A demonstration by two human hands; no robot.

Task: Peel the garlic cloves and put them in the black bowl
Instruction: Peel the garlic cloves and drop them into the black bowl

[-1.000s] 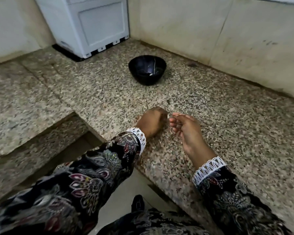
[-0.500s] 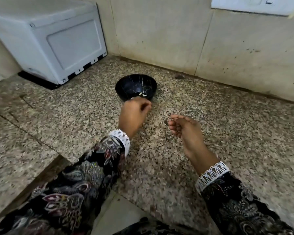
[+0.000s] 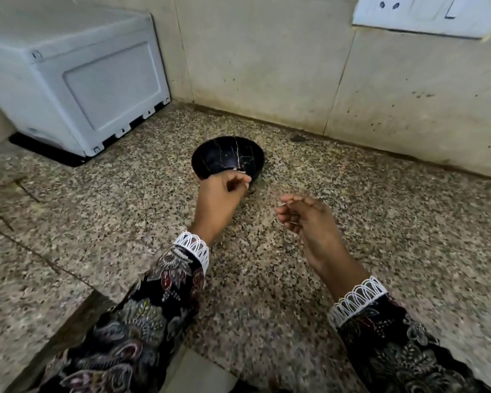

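We see the black bowl [image 3: 228, 156] on the speckled counter [image 3: 380, 222], near the wall. Our left hand [image 3: 220, 195] is at the bowl's near rim, fingers curled, thumb and forefinger pinching a small pale piece, seemingly a garlic clove [image 3: 242, 172], over the rim. Our right hand [image 3: 304, 215] hovers right of the bowl, fingers curled narrowly; whether it holds anything we cannot tell.

A white appliance [image 3: 77, 80] stands on the speckled granite counter [image 3: 380, 222], below a wall switchboard [image 3: 428, 15].
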